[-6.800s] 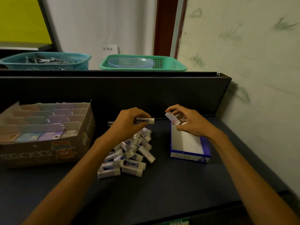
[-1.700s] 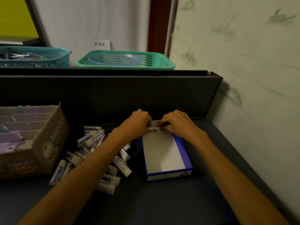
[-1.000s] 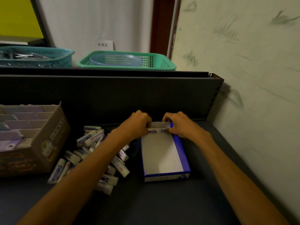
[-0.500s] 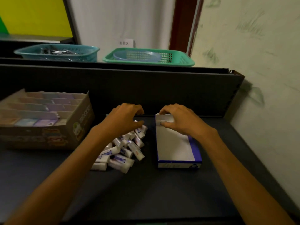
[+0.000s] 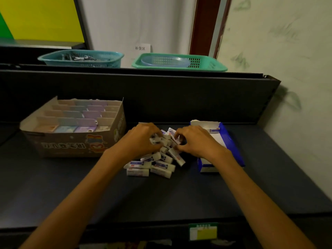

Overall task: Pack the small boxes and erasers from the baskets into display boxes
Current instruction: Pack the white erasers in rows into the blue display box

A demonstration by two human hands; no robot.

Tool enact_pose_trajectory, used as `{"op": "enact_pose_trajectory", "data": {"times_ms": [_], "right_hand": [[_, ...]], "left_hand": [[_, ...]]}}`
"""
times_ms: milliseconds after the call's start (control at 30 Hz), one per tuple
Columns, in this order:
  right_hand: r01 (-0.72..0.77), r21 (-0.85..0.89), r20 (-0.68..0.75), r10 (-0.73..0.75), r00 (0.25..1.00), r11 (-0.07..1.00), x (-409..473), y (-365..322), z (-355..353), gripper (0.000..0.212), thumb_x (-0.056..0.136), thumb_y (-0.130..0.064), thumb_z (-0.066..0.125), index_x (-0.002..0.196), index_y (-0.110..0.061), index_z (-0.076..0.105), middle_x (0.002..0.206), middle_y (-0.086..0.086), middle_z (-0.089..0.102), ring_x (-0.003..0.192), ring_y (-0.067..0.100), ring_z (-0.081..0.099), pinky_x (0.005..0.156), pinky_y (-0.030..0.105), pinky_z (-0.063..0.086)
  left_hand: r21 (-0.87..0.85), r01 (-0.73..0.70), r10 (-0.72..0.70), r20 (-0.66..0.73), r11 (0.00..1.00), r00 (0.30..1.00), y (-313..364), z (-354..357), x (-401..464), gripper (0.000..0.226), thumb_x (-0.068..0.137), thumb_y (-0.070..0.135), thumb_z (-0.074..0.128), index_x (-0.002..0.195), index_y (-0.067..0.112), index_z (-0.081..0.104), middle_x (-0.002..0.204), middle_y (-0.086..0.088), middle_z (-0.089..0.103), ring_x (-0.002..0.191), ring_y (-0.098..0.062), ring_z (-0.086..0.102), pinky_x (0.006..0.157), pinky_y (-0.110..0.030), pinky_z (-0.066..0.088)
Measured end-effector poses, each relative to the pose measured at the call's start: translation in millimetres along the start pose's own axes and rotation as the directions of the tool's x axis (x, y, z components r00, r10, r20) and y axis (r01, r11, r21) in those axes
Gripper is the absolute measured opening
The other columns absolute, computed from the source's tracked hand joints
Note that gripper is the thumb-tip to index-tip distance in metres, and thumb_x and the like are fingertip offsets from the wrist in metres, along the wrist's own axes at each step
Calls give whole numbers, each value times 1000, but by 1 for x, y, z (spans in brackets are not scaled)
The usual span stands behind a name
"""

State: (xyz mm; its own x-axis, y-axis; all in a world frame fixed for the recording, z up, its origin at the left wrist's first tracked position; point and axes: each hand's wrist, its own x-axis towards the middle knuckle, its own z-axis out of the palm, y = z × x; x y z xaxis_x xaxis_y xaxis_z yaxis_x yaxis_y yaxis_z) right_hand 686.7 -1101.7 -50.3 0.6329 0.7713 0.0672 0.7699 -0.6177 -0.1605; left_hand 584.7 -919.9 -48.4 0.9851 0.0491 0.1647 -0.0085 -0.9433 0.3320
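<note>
Erasers [image 5: 158,159], small white blocks, lie heaped under both hands: left hand [image 5: 142,139] and right hand [image 5: 195,141] each grasp some.

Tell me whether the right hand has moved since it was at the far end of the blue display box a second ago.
Yes. The right hand has left the blue display box, shifting leftward onto the eraser pile, opposite the left hand.

Both hands' fingers [image 5: 177,136] dig into the eraser pile [image 5: 158,159] so any grip's hidden, and the right wrist covers part of the blue display box [image 5: 231,141].
</note>
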Motion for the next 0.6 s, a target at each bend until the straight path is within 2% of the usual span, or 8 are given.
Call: {"op": "enact_pose_trajectory", "data": {"times_ms": [200, 367, 533, 600], "right_hand": [[-58, -44, -15, 58, 998, 997, -9, -8, 5, 33, 85, -44, 62, 114, -32, 51, 95, -5, 64, 97, 18, 55, 87, 38, 48], [-98, -56, -24, 97, 995, 994, -9, -6, 11, 36, 82, -46, 65, 112, -34, 50, 101, -4, 65, 101, 17, 55, 91, 39, 47], [-144, 55, -30, 146, 989, 988, -9, 0, 8, 38, 80, -29, 71, 115, -29, 55, 104, -3, 63, 103, 15, 54, 89, 37, 50], [-124, 135, -54, 132, 990, 983, -9, 3, 2, 35, 82, -22, 70, 115, -25, 58, 105, -3, 61, 98, 11, 54, 87, 30, 49]], "left_hand": [[-60, -38, 36, -25, 997, 999, -7, 3, 1, 30, 84, 33, 65, 113, 27, 60, 122, 5, 50, 96, -6, 52, 81, -22, 48], [-161, 34, -32, 13, 986, 999, -9, 3, 4, 24, 87, 22, 62, 111, 25, 58, 111, 0, 59, 92, -9, 60, 82, -28, 54], [-204, 86, -99, -56, 975, 993, -7, 7, 9, 16, 83, 27, 68, 97, 24, 63, 105, 0, 63, 88, -9, 62, 81, -30, 56], [-219, 114, -130, -59, 969, 990, -5, 6, 11, 14, 81, 27, 70, 92, 24, 62, 100, 0, 64, 84, -9, 62, 78, -29, 56]]}}
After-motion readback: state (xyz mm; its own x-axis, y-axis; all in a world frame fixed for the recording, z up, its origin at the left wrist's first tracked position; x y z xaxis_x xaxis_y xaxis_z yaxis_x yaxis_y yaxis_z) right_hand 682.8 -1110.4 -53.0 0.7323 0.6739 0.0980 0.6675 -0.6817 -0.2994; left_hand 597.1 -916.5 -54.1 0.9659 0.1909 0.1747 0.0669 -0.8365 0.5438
